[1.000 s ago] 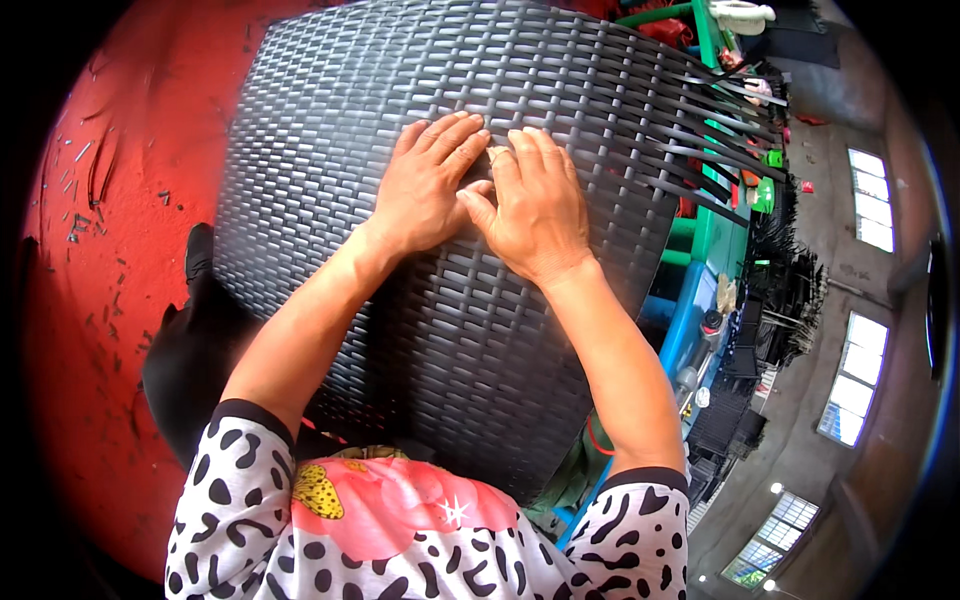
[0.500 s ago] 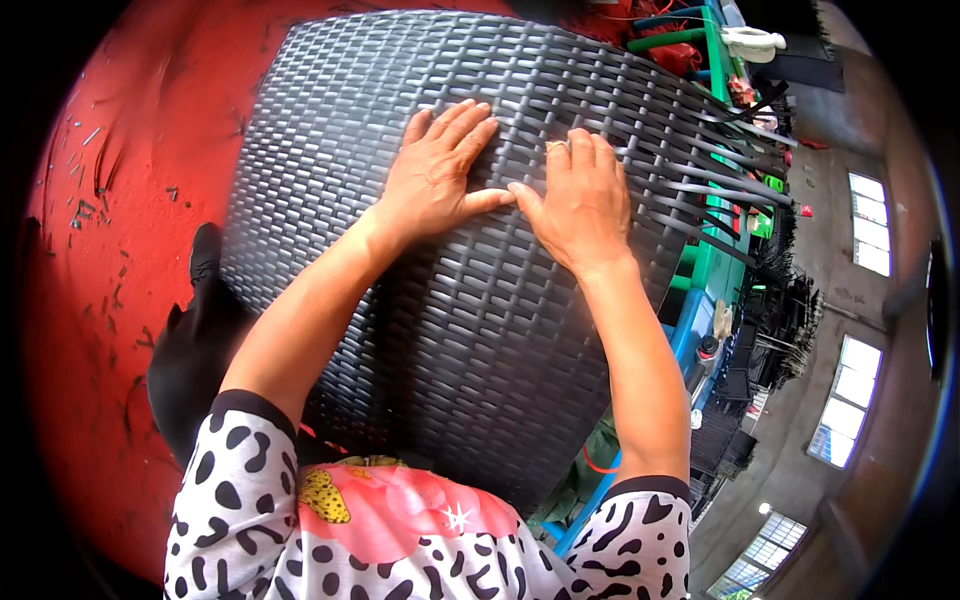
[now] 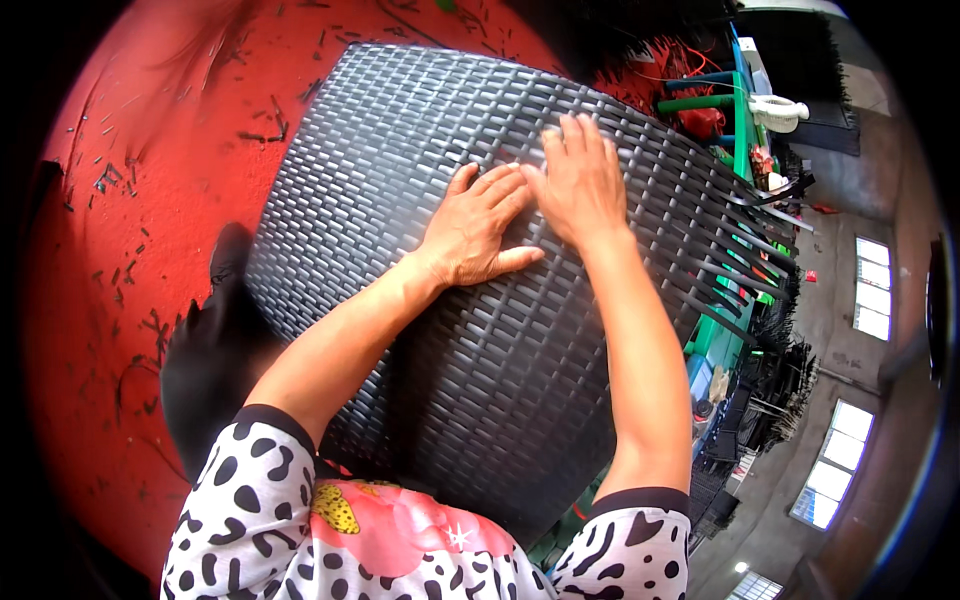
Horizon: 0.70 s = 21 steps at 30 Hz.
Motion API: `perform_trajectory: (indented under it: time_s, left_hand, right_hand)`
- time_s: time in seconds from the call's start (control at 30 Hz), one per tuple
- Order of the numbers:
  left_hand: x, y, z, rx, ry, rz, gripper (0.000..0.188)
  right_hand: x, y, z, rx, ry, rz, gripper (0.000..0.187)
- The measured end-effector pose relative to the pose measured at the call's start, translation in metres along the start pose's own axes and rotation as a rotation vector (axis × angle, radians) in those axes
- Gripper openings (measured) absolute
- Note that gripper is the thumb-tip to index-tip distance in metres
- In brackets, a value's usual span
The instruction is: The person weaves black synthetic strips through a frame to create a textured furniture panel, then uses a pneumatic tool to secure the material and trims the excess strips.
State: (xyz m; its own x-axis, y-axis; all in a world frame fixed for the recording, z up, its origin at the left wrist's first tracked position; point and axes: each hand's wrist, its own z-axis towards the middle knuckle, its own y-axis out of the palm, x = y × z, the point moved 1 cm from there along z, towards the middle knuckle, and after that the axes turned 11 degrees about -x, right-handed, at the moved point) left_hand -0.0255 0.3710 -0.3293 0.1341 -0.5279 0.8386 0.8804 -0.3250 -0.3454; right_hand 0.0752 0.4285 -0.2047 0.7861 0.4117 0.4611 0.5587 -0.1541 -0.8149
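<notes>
A large dark grey woven wicker panel (image 3: pixel 480 370) fills the middle of the view, close in front of my body. Both palms rest on its surface. My left hand (image 3: pixel 478 228) lies with the thumb spread away from the fingers, near the panel's middle. Just right of it and farther up, my right hand (image 3: pixel 580 185) is stretched flat, its thumb close to the left fingertips. Neither hand grips anything. Along the panel's right edge, several loose flat strips (image 3: pixel 745 270) stick out unwoven.
Red floor (image 3: pixel 130 330) with scattered dark strip scraps lies to the left. A dark-clad leg (image 3: pixel 205 370) shows beside the panel. On the right stand a green frame (image 3: pixel 740 130), a white plastic item (image 3: pixel 778 112) and heaps of dark strips (image 3: pixel 785 385). Beyond is a wall with windows (image 3: pixel 872 285).
My right hand has slid up the panel, while my left has moved slightly right and nearer, its fingertips now by the right thumb. The whole view has shifted, with the panel lower in it.
</notes>
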Motion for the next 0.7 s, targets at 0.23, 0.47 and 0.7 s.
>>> perform_trajectory:
  time_s: [0.23,0.47,0.7]
  left_hand:
    - [-0.059,-0.037,-0.016,-0.012,0.253,-0.163,0.05]
    - [-0.128,-0.025,0.003,-0.051,-0.257,0.243,0.082]
    - [-0.12,-0.012,0.005,-0.022,-0.317,0.196,0.076]
  right_hand:
    - [-0.028,0.014,0.007,-0.055,-0.003,-0.075,0.063]
    - [-0.036,0.014,0.003,-0.125,-0.007,-0.054,0.081]
    - [-0.034,0.018,0.042,0.145,-0.174,0.056,0.068]
